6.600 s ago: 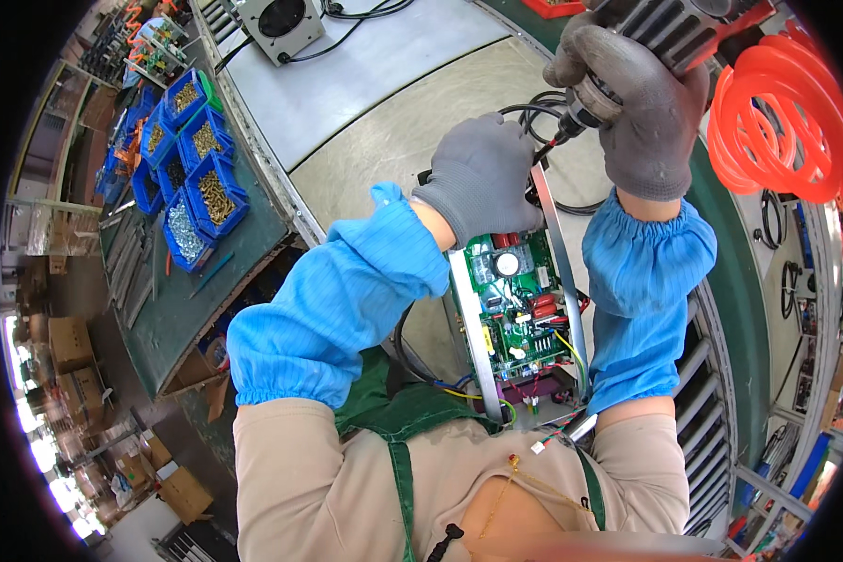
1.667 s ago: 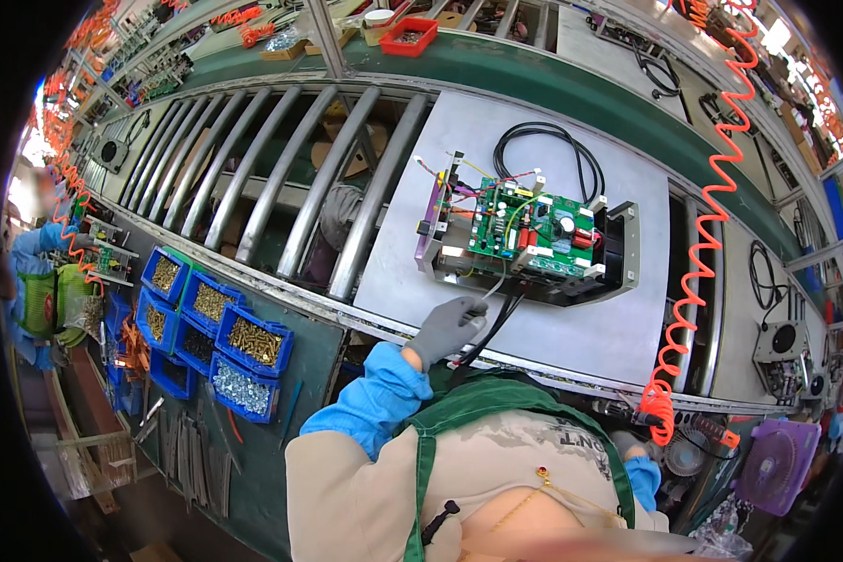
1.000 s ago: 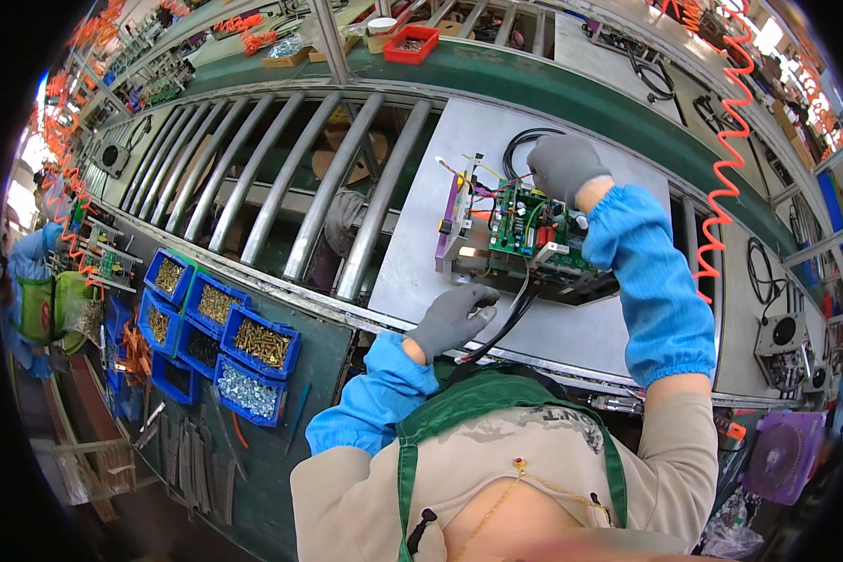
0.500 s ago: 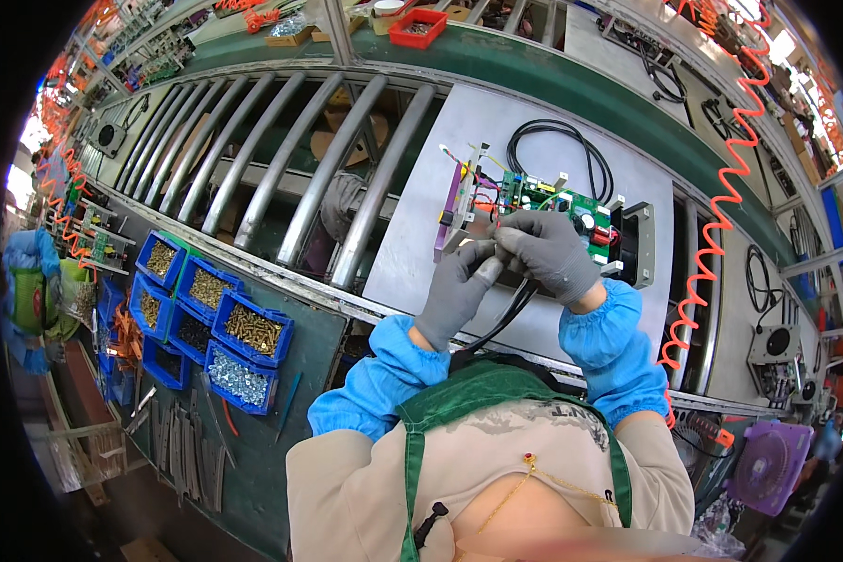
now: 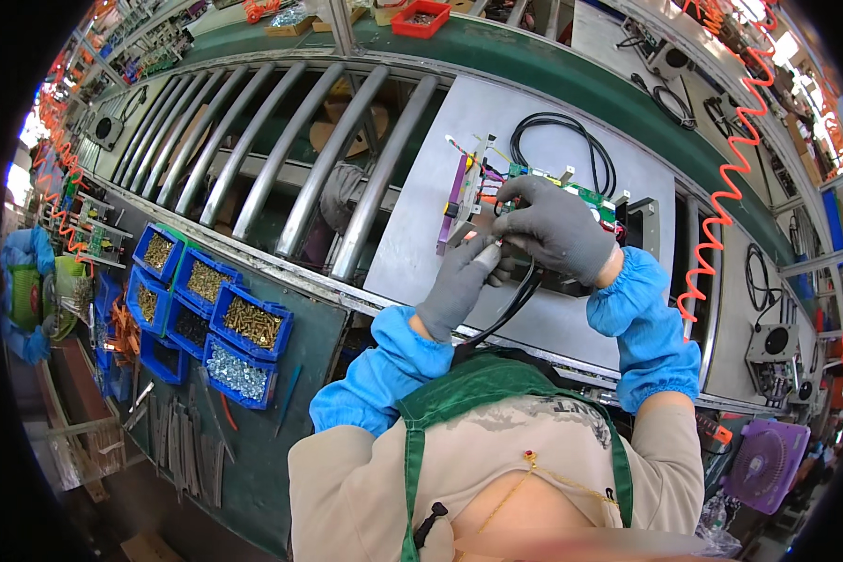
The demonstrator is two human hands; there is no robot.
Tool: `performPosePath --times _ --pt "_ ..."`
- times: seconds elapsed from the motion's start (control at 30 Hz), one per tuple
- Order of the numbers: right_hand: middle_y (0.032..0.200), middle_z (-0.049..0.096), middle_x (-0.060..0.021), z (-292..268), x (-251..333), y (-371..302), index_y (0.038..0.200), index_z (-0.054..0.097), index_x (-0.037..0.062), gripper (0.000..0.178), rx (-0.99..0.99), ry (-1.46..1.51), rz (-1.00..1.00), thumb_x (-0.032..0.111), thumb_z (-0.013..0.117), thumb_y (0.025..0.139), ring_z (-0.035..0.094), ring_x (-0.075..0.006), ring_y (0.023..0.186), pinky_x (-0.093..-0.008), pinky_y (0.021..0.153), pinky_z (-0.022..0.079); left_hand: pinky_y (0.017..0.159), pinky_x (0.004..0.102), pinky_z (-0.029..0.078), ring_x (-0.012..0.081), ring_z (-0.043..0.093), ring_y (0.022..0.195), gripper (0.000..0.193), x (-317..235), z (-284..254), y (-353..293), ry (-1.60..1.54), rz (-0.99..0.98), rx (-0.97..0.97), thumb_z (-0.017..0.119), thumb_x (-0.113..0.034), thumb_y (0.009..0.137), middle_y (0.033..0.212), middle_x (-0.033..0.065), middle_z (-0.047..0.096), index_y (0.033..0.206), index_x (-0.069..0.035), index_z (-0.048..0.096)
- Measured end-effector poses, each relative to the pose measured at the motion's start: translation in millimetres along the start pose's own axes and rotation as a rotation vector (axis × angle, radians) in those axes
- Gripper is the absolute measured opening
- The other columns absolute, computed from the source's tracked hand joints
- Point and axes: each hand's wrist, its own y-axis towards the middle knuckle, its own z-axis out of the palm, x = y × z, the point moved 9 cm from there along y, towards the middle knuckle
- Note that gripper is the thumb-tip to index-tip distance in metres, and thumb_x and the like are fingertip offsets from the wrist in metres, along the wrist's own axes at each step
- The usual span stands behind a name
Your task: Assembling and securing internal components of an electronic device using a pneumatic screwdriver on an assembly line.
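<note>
Both hands wear grey gloves over an open electronic assembly. My left hand point(image 5: 459, 284) is closed in a pinch at its front edge; a tiny pale and reddish bit shows by the fingertips, too small to name. My right hand point(image 5: 562, 229) reaches across the green circuit board point(image 5: 585, 196) with bent fingers near the wires, hiding much of the board. What it grips, if anything, is hidden. Left of the fingers stands the purple panel point(image 5: 456, 201) with a metal bracket. A black cable point(image 5: 510, 304) runs beneath my hands toward my body.
A looped black cable point(image 5: 613, 169) lies on the white board point(image 5: 412, 234) under the assembly. Metal rollers point(image 5: 295, 164) extend left. Blue bins point(image 5: 250, 328) of screws and small metal parts stand on the green bench, near metal strips point(image 5: 192, 450). An orange coiled hose point(image 5: 721, 201) hangs at right.
My right hand has moved right and apart from the left, its fingers now further over the board. My left hand stays near the front edge, slightly shifted right.
</note>
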Motion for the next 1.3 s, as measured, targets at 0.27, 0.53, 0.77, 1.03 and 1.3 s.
performPosePath --times 0.27,0.53,0.77,1.03,1.3 --pt "0.102 0.057 -0.0115 19 -26 0 0.087 0.069 0.0047 0.014 0.174 0.377 0.092 0.015 0.069 0.077 0.058 -0.0272 0.093 -0.0364 0.081 0.048 0.066 0.0243 0.045 0.0092 0.055 0.075 0.025 -23 3 -3 0.21 0.196 -0.082 0.049 -0.02 0.095 0.086 0.0033 0.058 0.107 0.0 0.057" --pt "0.111 0.06 -0.0085 -3 -35 16 0.072 0.067 0.0064 0.007 0.012 -0.069 0.175 0.012 0.067 0.069 0.052 -0.0307 0.107 -0.0399 0.086 0.048 0.071 0.0275 0.048 0.0131 0.059 0.08 0.028 -8 -10 4 0.324 0.104 -0.124 0.051 -0.019 0.093 0.091 0.0088 0.062 0.105 0.004 0.059" --pt "0.121 0.058 -0.0074 18 -29 22 0.069 0.07 0.0088 0.008 0.094 -0.237 0.061 0.014 0.067 0.063 0.046 -0.0337 0.117 -0.0404 0.091 0.048 0.085 0.0327 0.045 0.0213 0.057 0.097 0.038 -8 -11 8 0.386 0.191 -0.075 0.055 -0.017 0.086 0.104 0.0161 0.062 0.117 0.006 0.057" --pt "0.12 0.058 -0.0093 26 -29 25 0.07 0.071 0.009 0.012 0.166 -0.266 0.095 0.015 0.065 0.061 0.046 -0.0334 0.118 -0.0428 0.092 0.046 0.092 0.0294 0.04 0.0161 0.052 0.102 0.045 -8 -6 8 0.323 0.065 -0.019 0.053 -0.018 0.087 0.113 0.0109 0.059 0.125 0.004 0.053" --pt "0.118 0.059 -0.0083 29 -24 28 0.072 0.073 0.0098 0.014 0.238 -0.324 0.159 0.015 0.064 0.062 0.046 -0.0307 0.12 -0.0451 0.09 0.044 0.084 0.0288 0.045 0.0157 0.056 0.093 0.039 -1 -10 9 0.196 0.106 -0.034 0.054 -0.017 0.087 0.104 0.0123 0.062 0.12 0.005 0.056"
